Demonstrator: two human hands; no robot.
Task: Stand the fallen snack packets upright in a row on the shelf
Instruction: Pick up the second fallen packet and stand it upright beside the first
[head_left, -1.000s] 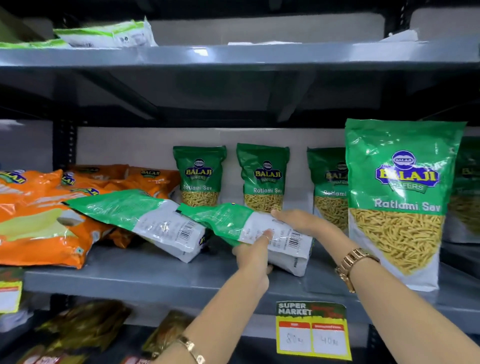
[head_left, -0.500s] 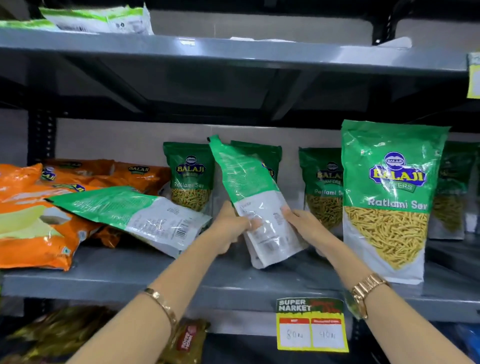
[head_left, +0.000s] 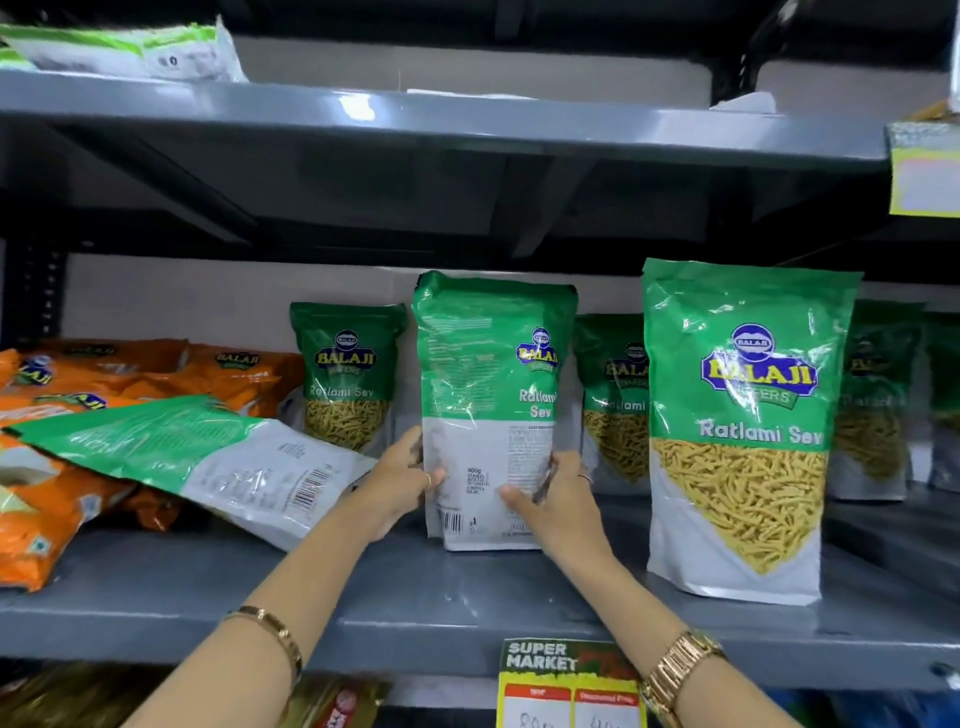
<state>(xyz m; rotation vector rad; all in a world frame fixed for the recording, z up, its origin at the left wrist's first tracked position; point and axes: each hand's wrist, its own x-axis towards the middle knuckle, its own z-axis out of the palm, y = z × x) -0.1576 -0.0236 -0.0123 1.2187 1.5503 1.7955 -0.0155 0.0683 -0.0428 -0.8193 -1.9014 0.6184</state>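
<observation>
A green and white Ratlami Sev packet (head_left: 485, 384) stands upright on the grey shelf (head_left: 415, 613), its back and side turned toward me. My left hand (head_left: 397, 480) grips its lower left edge and my right hand (head_left: 558, 499) grips its lower right edge. A second green packet (head_left: 182, 457) lies fallen to the left, leaning on orange packets. A large upright packet (head_left: 737, 431) stands to the right at the shelf front. More green packets (head_left: 345, 374) stand in a row at the back.
Orange snack packets (head_left: 62, 467) are heaped at the shelf's left end. A yellow price tag (head_left: 569, 686) hangs on the shelf's front edge. The upper shelf (head_left: 467, 119) holds a lying packet (head_left: 130, 49). Bare shelf lies in front of the held packet.
The packet went from lying flat, through a tilt, to standing upright on the shelf, with both hands staying on its lower edges. The camera moved closer.
</observation>
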